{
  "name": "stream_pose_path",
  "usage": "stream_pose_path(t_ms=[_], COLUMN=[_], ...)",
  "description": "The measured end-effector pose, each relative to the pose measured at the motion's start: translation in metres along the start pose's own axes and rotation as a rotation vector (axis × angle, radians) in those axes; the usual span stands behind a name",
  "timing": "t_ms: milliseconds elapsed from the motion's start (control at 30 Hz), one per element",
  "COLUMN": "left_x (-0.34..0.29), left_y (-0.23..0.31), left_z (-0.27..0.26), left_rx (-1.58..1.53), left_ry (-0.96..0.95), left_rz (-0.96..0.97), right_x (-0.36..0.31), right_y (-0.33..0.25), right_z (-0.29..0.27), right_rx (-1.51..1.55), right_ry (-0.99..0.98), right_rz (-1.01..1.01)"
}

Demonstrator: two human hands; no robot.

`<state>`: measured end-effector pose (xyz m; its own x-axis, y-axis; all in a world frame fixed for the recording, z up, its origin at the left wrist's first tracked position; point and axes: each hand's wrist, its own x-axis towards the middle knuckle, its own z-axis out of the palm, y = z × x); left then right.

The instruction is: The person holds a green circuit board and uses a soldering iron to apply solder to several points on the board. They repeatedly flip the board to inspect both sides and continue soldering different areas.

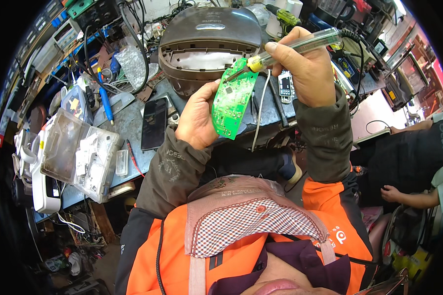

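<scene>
Head view. Landmark: brown domed appliance (182,39), standing on the table (129,123), front opening turned toward the person.

Item 1: circuit board (231,105), one, held up on the near side of the appliance, before the right part of its front. Lies to the right of the left hand (198,120), the nearer hand, which touches it; the right hand (305,66) is off its far right end. Long axis runs from the appliance side back toward the person, slightly aslant. Bright green, thin, bowed along the left edge; one small dark square chip, many pale solder spots and tiny parts.

Item 2: left hand, closed on the board's left edge; fingers behind largely hidden.

Item 3: right hand, wrapped around a clear-handled tool (315,42), yellow collar, dark shaft slanting across the board's end nearest the appliance. Tip contact: cannot tell.

Item 4: black phone (154,123), flat, near side of the appliance, to its left.

Item 5: clear plastic case (59,147), lid open, farther left of the appliance and nearer the person.

Item 6: green-and-black drill (286,17), right of the appliance.
</scene>
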<state>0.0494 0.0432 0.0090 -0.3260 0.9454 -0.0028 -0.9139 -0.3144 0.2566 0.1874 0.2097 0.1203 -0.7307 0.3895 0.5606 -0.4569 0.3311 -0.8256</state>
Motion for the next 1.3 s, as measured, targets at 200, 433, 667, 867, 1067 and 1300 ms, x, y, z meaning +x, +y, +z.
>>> stream_pose_path(t_ms=[200, 433, 667, 867, 1067, 1300], left_x=[0.001, 0.004, 0.006, 0.004, 0.002, 0.002], left_y=[0.002, 0.005, 0.008, 0.011, 0.012, 0.015], left_z=[-0.003, -0.009, -0.009, -0.009, -0.006, -0.015], left_rx=[-0.003, -0.034, -0.051, -0.088, -0.117, -0.12], left_ry=[0.014, -0.017, -0.046, -0.072, -0.036, -0.111], left_rz=[-0.017, -0.067, -0.09, -0.144, -0.161, -0.198], right_x=[0.009, 0.013, 0.012, 0.012, 0.012, 0.012], right_y=[0.011, 0.016, 0.018, 0.018, 0.021, 0.025], right_z=[-0.006, -0.014, -0.014, -0.014, -0.015, -0.014], right_rx=[0.081, 0.148, 0.157, 0.165, 0.179, 0.27], right_ry=[-0.025, -0.029, -0.011, 0.002, 0.016, 0.018], right_rz=[0.022, 0.134, 0.13, 0.142, 0.138, 0.105])
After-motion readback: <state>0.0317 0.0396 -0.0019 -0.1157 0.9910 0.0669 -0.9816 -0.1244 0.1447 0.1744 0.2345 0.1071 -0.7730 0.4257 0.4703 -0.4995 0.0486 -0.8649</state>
